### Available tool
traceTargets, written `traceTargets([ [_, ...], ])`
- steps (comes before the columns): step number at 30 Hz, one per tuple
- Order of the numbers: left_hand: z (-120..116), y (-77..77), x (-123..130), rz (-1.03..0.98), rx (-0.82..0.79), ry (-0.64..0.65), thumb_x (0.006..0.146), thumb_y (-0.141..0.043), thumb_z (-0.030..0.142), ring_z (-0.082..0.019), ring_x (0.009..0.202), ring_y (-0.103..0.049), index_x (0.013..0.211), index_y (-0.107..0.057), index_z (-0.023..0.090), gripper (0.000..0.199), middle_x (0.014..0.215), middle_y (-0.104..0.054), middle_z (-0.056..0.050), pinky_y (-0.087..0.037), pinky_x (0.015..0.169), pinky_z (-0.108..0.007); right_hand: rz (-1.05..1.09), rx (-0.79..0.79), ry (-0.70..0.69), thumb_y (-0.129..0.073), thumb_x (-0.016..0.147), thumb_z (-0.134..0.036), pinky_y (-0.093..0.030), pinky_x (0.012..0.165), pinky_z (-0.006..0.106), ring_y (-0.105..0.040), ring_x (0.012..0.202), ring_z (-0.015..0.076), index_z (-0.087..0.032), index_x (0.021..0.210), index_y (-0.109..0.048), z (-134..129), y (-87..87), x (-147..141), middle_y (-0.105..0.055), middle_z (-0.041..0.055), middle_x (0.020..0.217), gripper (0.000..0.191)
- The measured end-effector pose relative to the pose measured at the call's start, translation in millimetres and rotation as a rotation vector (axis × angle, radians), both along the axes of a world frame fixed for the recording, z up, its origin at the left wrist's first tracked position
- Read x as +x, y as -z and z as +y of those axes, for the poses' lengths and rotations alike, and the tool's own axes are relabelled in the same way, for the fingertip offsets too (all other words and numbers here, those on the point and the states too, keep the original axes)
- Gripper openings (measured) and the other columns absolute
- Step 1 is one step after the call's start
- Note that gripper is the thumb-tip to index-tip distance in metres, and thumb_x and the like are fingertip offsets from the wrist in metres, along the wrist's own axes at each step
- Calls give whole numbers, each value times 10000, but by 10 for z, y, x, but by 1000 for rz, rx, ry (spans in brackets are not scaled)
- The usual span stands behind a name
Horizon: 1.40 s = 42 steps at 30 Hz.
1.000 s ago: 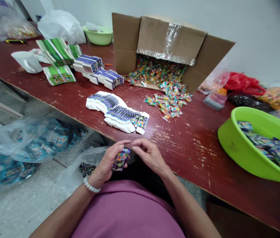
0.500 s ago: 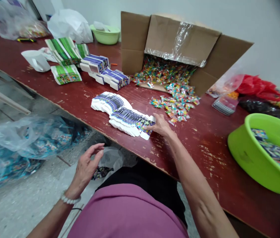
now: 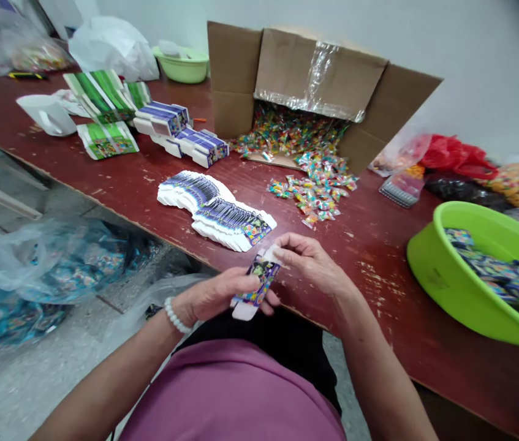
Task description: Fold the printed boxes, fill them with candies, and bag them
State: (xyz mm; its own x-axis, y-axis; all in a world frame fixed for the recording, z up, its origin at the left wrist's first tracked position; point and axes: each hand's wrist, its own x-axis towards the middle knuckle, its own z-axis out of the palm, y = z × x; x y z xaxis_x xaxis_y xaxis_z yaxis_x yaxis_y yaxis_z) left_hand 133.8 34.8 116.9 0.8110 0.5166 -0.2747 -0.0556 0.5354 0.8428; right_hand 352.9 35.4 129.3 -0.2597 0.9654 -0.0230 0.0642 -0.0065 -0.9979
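Both my hands hold one flat, colourful little carton (image 3: 259,283) just above the near edge of the red-brown table (image 3: 378,288). My left hand (image 3: 222,297) grips its lower part, and my right hand (image 3: 307,260) pinches its upper white flap. Right behind them a fanned row of the same flat cartons (image 3: 215,208) lies on the table. Loose wrapped candies (image 3: 314,190) spill out of a tipped cardboard box (image 3: 314,79) farther back.
A lime green basin (image 3: 447,269) with filled packets sits at the right. Stacks of purple cartons (image 3: 181,131) and green cartons (image 3: 103,101), a white scoop (image 3: 45,113) and a pale green bowl (image 3: 183,64) stand at the back left. Plastic bags of packets (image 3: 34,275) lie on the floor at left.
My right hand has drawn one flat carton off the fanned row and brought it back toward me. My left hand, empty half a second ago, has come up and taken hold of it.
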Motion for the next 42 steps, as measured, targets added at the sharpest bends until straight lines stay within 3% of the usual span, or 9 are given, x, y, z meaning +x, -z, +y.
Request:
traceTargets([
  [2, -96, 28, 30, -111, -186, 142, 710, -799, 497, -269, 836, -715, 1101, -708, 145, 534, 939, -743, -124, -529, 810, -376, 22, -16, -50, -675, 876, -449, -521, 723, 292, -617, 768, 159, -207, 901, -690, -82, -66, -93, -689, 16, 857, 244],
  [5, -219, 68, 38, -168, -249, 117, 629, -870, 452, -259, 766, -728, 1107, -691, 140, 598, 840, -733, -92, -549, 759, -364, 84, -34, -48, -664, 889, -440, -538, 742, 294, -641, 807, 163, -207, 929, -695, -151, -85, -195, -699, 26, 905, 238],
  [13, -279, 56, 89, 23, -36, -237, 748, -798, 340, -202, 555, -692, 889, -652, 139, 285, 679, -724, -56, -553, 590, -314, 318, -138, 22, -769, 805, -420, -563, 638, 282, -676, 708, 145, -257, 1206, -621, -322, 23, -318, -706, 31, 979, 458],
  [16, -259, 105, 101, 66, 9, -280, 769, -780, 353, -198, 563, -684, 876, -660, 134, 272, 682, -724, -56, -552, 600, -321, 325, -197, -57, -713, 841, -480, -530, 520, 274, -623, 526, 133, -203, 1110, -660, -381, 148, -380, -682, 6, 747, 389],
  [19, -232, 158, 92, 132, 118, -317, 790, -775, 364, -171, 688, -681, 882, -688, 126, 270, 756, -727, -55, -530, 668, -272, 209, -151, 98, -669, 862, -497, -482, 477, 242, -587, 478, 124, -177, 955, -689, -398, 215, -423, -634, -15, 616, 334],
  [24, -259, 176, 77, 139, 256, -533, 772, -803, 334, -192, 973, -689, 1179, -591, 182, 484, 1105, -720, -69, -558, 854, -312, 45, -23, 286, -672, 834, -443, -483, 535, 224, -597, 588, 122, -165, 870, -702, -364, 196, -416, -689, 11, 733, 281],
  [29, -358, 172, 107, 122, 325, -751, 759, -799, 306, -145, 721, -703, 1337, -398, 237, 706, 918, -717, 3, -595, 701, -288, 117, -38, 366, -707, 826, -406, -491, 580, 222, -620, 670, 131, -212, 1142, -614, -379, 293, -470, -701, 7, 830, 383],
  [34, -342, 198, 61, 195, 393, -689, 810, -748, 338, -175, 879, -701, 1301, -557, 227, 539, 1098, -723, -47, -581, 761, -274, 183, -34, 351, -706, 835, -441, -462, 576, 219, -584, 669, 120, -218, 1073, -648, -393, 387, -511, -688, 13, 876, 331],
  [42, -323, 204, -3, 213, 341, -544, 898, -643, 374, -156, 813, -612, 1075, -623, 200, 249, 919, -682, -23, -504, 729, -254, 233, -249, 269, -817, 683, -553, -309, 463, 207, -423, 483, 75, -150, 680, -619, -283, 399, -436, -551, -30, 563, 450],
])
